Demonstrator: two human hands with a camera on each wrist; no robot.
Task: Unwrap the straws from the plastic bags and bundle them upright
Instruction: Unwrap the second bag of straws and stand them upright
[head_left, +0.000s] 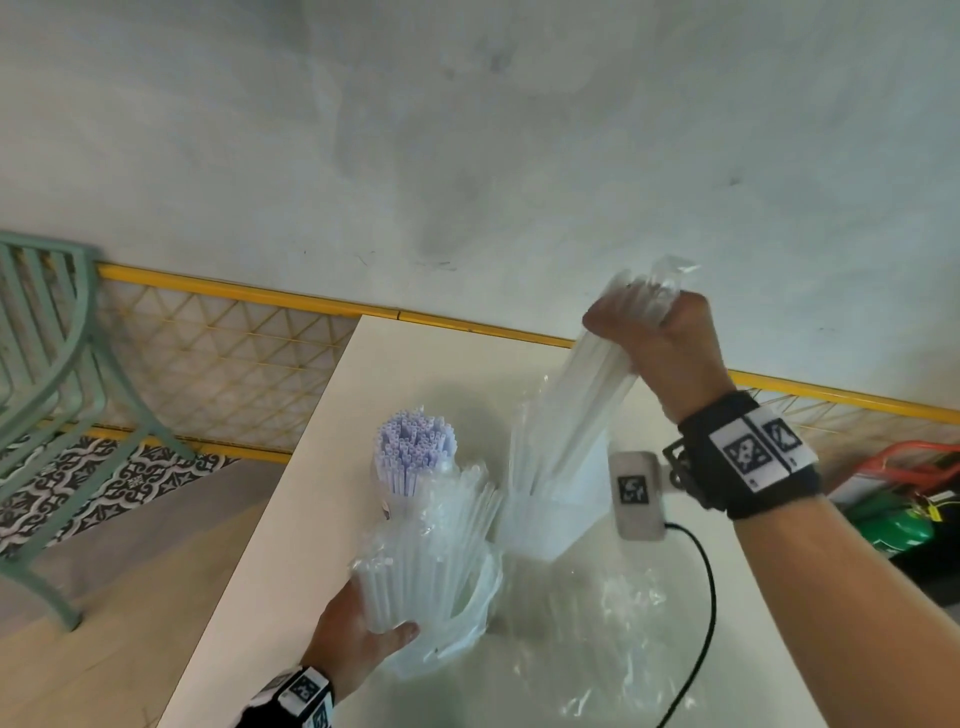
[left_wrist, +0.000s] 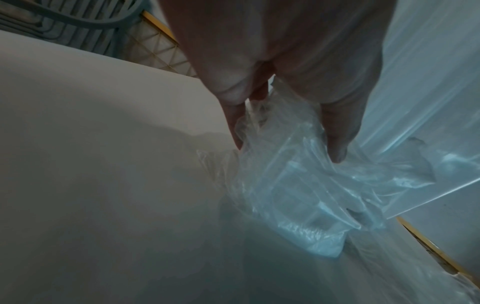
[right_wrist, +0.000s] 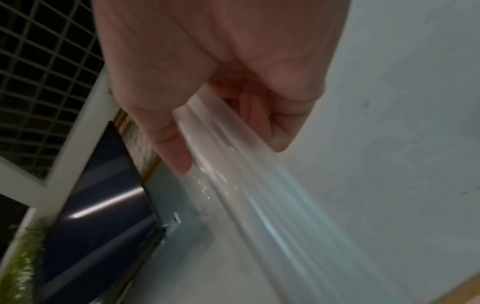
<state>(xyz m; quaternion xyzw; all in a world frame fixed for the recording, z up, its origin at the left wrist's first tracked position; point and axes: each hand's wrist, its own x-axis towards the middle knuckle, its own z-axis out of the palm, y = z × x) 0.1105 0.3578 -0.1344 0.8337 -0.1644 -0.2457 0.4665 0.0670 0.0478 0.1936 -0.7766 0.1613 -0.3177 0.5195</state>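
From the head view, the right hand (head_left: 657, 348) is raised above the counter (head_left: 322, 467), its grip closed in a fist round the top of a long clear bag of straws (head_left: 582, 410) that slants down from that fist into a pale translucent container (head_left: 540, 519) below it. The twisted end of that wrapper sticks out above the knuckles, so this packet looks not yet unwrapped. Down and to the left of that fist, the left hand (head_left: 358, 642) cups the lower part of a fanned bundle of clear straws (head_left: 421, 571) with loose plastic sagging round its base; its fingers curl round the bundle. Just beyond the left grip a bundle of lilac straws (head_left: 413, 449) already stands upright, which I take as one lot done. Crumpled empty wrappers (head_left: 613, 639) lie on the counter below the right forearm, so some unwrapping seems finished. In the left wrist view, the left hand's fingers (left_wrist: 337, 144) reach down into bunched clear plastic film (left_wrist: 298, 185) that hangs beneath them; the straws themselves are too blurred to make out here, and the counter runs off pale to the side. In the right wrist view, the right hand's fingers (right_wrist: 182, 152) are wrapped tight round the streaked clear packet (right_wrist: 249, 185), which runs away from the grip and downward. By my reckoning the job is part way: one bundle standing, one half out of its bag, one still sealed.
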